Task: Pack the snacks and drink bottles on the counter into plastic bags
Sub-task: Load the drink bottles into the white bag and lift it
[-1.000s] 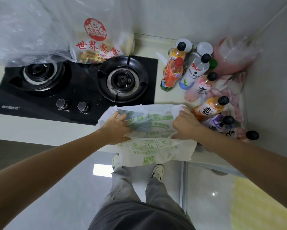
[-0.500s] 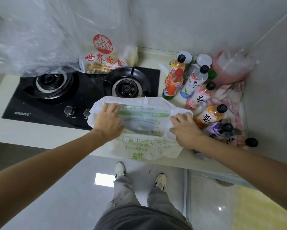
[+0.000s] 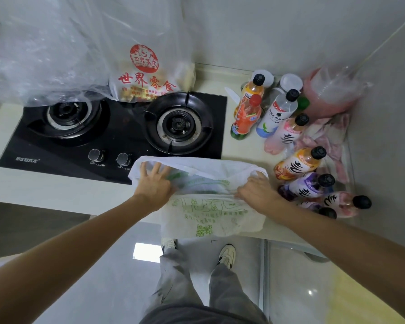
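— Room on the right?
— Hardly. Crowded with bottles (image 3: 297, 166), packed from the wall corner down to just beside the right hand (image 3: 259, 192); pink bag (image 3: 332, 94) filling the corner itself.
— Behind the white bag (image 3: 204, 206)?
— Blocked by the stove (image 3: 117, 134), knobs (image 3: 110, 157) touching close to the bag's rim.
— Left side?
— Bare strip of bench (image 3: 56, 190) left of the left hand (image 3: 153, 185), open along the front edge.
— Farther back?
— Clear film (image 3: 44, 50) and snack bag (image 3: 147, 78) draped over the left burner; narrow bench gap between stove and bottles.
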Demonstrator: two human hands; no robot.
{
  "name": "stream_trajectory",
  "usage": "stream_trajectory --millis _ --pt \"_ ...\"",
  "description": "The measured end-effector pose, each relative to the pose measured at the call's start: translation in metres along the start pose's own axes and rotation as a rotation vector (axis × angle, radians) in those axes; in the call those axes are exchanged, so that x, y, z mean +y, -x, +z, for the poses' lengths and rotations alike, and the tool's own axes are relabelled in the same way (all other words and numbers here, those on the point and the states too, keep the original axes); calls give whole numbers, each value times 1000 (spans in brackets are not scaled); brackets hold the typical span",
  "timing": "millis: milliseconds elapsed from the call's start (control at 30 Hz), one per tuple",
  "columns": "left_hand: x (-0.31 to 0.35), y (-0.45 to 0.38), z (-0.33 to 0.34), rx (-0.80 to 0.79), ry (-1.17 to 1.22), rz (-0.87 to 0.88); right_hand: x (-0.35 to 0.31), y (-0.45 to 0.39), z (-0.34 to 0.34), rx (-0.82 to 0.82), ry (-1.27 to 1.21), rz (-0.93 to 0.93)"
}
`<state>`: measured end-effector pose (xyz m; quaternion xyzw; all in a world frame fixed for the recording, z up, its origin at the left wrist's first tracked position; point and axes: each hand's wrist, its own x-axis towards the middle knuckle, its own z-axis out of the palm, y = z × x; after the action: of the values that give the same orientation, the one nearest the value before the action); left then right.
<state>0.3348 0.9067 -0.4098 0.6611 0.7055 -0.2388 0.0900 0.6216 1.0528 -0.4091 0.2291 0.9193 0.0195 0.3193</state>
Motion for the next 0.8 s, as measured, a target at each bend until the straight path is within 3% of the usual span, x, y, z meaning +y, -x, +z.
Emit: stream_trajectory --millis 133,333,467,633,800 --pt "5 0 -5 -28 -67 2 -3 -4 -2 -39 55 69" --pt "8 4 -9 -131 -107 15 -2 -7 3 -53 -60 112" --pt "12 4 -4 -117 -145 11 -6 -3 5 -30 -154 150" --pt "12 0 -9 -17 -121 53 2 -1 9 -77 -228 197" --pt "6 -7 -29 152 -118 141 12 5 5 -12 -212 281"
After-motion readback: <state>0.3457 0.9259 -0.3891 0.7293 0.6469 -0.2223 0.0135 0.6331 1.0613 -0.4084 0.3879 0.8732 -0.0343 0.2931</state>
